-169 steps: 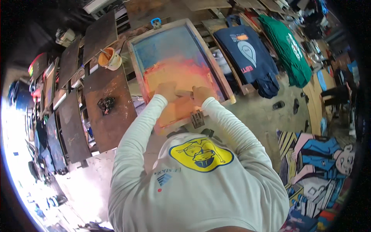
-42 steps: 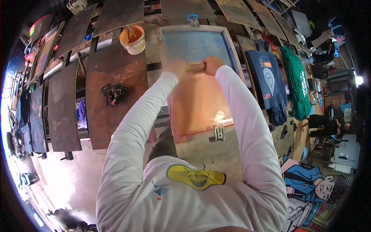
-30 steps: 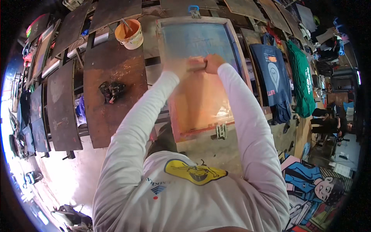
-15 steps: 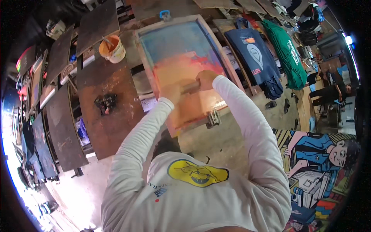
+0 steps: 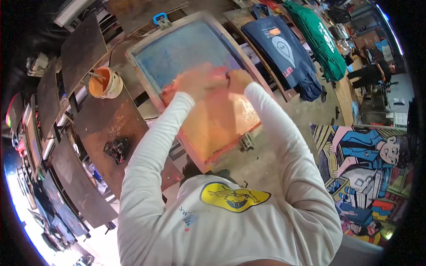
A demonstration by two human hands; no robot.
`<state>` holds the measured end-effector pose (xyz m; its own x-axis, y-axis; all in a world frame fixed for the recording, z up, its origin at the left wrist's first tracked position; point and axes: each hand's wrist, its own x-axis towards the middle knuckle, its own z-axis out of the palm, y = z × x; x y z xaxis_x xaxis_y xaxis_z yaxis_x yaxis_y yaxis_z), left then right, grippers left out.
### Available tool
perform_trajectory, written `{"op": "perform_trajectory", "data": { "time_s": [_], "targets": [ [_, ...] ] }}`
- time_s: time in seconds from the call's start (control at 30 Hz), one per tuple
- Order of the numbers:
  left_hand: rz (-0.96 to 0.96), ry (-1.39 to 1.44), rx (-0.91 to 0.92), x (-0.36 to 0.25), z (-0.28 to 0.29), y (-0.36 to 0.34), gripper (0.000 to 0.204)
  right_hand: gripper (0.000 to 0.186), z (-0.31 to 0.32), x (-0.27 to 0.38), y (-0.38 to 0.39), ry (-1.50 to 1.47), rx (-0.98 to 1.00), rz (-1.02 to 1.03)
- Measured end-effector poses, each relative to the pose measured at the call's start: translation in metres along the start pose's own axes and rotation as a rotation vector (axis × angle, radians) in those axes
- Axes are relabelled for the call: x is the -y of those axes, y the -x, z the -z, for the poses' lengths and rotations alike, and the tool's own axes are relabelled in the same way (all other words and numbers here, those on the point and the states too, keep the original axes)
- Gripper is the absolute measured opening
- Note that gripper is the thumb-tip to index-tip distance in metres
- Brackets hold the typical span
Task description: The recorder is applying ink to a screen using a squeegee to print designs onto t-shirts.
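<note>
Just beside the inky screen (image 5: 184,51), navy bag (image 5: 282,51) with red lettering (image 5: 289,71)

A wide fisheye camera, the left of two on the wearer's head, looks steeply down past the white shirt (image 5: 253,235) at six o'clock. It sits near: the sleeves (image 5: 151,155) reach in from eight and four toward the framed screen (image 5: 177,51), which lies off centre toward twelve, its long sides slanting from eleven to five.
</note>
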<state>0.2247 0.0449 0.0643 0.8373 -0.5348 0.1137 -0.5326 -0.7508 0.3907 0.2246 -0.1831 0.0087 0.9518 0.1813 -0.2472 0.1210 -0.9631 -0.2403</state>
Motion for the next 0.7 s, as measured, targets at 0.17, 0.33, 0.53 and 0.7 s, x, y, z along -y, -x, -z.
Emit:
{"op": "perform_trajectory", "data": {
  "time_s": [0.17, 0.33, 0.53, 0.7],
  "targets": [
    [-0.056, -0.039, 0.291, 0.0, -0.063, 0.038, 0.033, 0.023, -0.046, -0.003, 0.09, -0.04, -0.042, -0.044],
    [-0.128, -0.135, 0.267, -0.01, -0.041, 0.05, 0.039, 0.022, -0.018, 0.032, 0.108, -0.106, -0.015, -0.148],
    [-0.325, -0.18, 0.172, -0.047, -0.032, -0.007, 0.046, 0.028, -0.022, 0.007, 0.134, -0.235, -0.213, -0.347],
    [-0.409, -0.249, 0.241, -0.036, -0.092, -0.052, 0.033, 0.021, -0.037, 0.005, 0.15, -0.331, -0.266, -0.538]
  ]
}}
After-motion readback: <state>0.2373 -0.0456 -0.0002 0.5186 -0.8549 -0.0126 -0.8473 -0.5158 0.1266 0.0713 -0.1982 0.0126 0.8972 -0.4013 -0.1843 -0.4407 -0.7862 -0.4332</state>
